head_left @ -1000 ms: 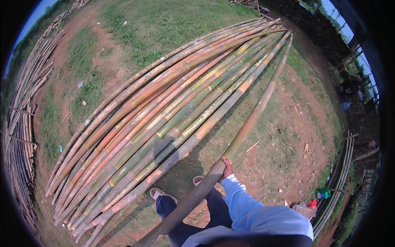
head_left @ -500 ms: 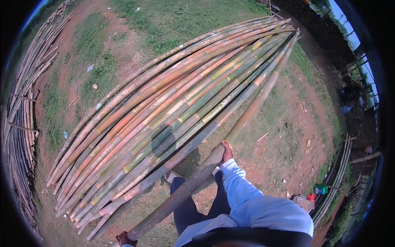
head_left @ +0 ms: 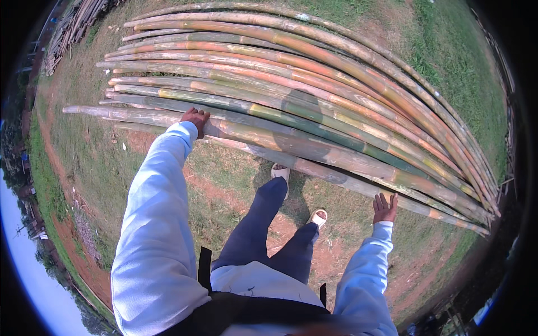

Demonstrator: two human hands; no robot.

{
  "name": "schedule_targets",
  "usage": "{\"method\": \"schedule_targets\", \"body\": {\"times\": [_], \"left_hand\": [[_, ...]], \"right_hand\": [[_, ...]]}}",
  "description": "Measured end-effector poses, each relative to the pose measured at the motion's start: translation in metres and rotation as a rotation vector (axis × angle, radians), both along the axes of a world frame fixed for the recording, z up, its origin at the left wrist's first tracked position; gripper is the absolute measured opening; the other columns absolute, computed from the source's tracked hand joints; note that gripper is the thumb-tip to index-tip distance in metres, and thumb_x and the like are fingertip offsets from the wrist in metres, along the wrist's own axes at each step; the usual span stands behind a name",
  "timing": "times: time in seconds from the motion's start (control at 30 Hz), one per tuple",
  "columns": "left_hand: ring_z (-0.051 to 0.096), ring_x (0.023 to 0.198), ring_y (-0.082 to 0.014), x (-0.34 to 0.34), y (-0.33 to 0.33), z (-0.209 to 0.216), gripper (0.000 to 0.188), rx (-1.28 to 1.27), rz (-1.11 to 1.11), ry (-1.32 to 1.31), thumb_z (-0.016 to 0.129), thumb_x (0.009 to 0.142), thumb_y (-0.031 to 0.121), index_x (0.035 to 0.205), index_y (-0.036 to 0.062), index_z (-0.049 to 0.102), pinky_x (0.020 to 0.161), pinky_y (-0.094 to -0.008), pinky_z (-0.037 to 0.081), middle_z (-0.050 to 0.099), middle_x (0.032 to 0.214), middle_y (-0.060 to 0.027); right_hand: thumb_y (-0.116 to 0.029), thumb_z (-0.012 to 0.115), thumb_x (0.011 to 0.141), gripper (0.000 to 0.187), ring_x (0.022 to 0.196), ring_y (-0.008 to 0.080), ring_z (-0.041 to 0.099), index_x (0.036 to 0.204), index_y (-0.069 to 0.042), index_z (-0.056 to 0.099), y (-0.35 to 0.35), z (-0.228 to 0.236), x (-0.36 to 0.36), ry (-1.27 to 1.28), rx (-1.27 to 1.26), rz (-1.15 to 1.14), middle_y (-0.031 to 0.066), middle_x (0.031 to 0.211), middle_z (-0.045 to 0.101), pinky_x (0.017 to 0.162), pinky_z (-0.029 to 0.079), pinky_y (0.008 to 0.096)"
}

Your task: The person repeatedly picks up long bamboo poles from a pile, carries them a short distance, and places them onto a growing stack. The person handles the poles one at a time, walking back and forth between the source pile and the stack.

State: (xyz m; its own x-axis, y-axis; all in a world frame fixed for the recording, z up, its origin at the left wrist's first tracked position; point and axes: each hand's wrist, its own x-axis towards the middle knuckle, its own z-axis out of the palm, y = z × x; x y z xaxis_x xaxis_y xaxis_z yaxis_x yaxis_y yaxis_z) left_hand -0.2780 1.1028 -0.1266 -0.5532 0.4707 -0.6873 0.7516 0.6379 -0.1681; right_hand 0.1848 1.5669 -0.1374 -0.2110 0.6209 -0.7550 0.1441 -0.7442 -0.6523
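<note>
A long, thick bamboo pole lies along the near side of a bundle of bamboo poles in green, orange and grey tones. Toward its left part, my left hand is closed on it, fingers curled over its surface. My right hand is open, fingers spread, by the near edge of the poles on the right; whether the fingertips touch a pole I cannot tell. Another pole runs lower, partly hidden beneath the thick one.
Both feet in light sandals stand on grass and reddish soil close to the poles. A second stack of poles lies at the far left. Grass stretches beyond the bundle at the far right.
The thick pole, held in both hands before, now lies against the bundle. My right hand has let go and opened; my left hand stays on it. The view has turned leftward.
</note>
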Motion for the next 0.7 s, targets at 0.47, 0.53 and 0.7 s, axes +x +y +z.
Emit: {"method": "schedule_targets", "body": {"times": [0.47, 0.53, 0.7], "left_hand": [[0.052, 0.091, -0.0326, 0.127, 0.076, -0.011, 0.041, 0.807, 0.453, 0.046, 0.048, 0.069, 0.006, 0.109, 0.0082, 0.049, 0.081, -0.0412, 0.041, 0.051, 0.105, -0.015], [0.052, 0.093, -0.0321, 0.186, 0.045, -0.004, 0.039, 0.641, 0.707, -0.086, 0.049, 0.07, 0.01, 0.11, 0.009, 0.051, 0.082, -0.0399, 0.041, 0.053, 0.105, -0.0151], [0.054, 0.095, -0.0308, 0.386, -0.063, 0.009, 0.039, 0.296, 1.061, -0.421, 0.052, 0.073, 0.025, 0.11, 0.0128, 0.054, 0.084, -0.0367, 0.042, 0.057, 0.103, -0.0147]], "right_hand": [[-0.035, 0.046, 0.084, 0.046, 0.076, 0.03, 0.059, 0.123, -0.011, 0.039, -0.18, 0.055, 0.205, -0.716, -0.361, 0.479, 0.0179, 0.107, 0.054, 0.053, 0.044, 0.0327], [-0.037, 0.047, 0.083, 0.049, 0.074, 0.0268, 0.06, 0.119, -0.005, 0.041, -0.171, 0.035, 0.184, -0.599, -0.473, 0.725, 0.017, 0.099, 0.058, 0.053, 0.045, 0.03], [-0.036, 0.05, 0.079, 0.05, 0.074, 0.0329, 0.06, 0.116, -0.003, 0.041, -0.122, 0.004, 0.138, -0.403, 0.142, 1.407, 0.0196, 0.096, 0.059, 0.073, 0.049, 0.0397]]}}
